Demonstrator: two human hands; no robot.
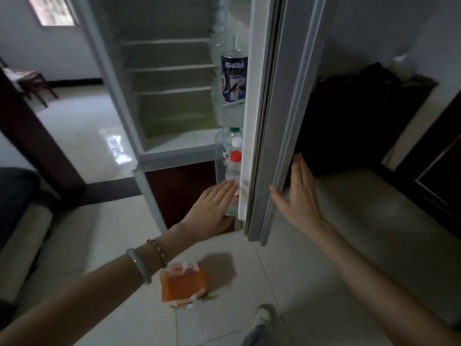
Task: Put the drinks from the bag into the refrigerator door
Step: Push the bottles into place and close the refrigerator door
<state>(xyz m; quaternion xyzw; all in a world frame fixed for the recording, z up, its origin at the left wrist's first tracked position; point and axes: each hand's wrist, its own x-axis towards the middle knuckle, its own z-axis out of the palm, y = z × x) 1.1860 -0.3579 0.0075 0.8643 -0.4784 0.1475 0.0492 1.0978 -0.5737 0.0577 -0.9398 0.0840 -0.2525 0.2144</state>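
The refrigerator door (277, 116) stands open, edge-on to me. Its upper door shelf holds a blue Pepsi can (234, 76). The lower door shelf holds clear bottles, one with a red cap (235, 157) and one with a white cap (237, 141). My left hand (212, 206) lies flat with fingers together against the bottles at the bottom shelf, holding nothing. My right hand (298, 196) is spread flat on the door's outer face. An orange bag (183, 285) sits on the floor tiles below my left forearm.
The fridge interior (172, 78) has bare shelves. A dark cabinet (369, 116) stands right of the door. A sofa arm (22, 240) is at the left, a chair (35, 83) in the far room. My shoe (264, 315) is near the bag.
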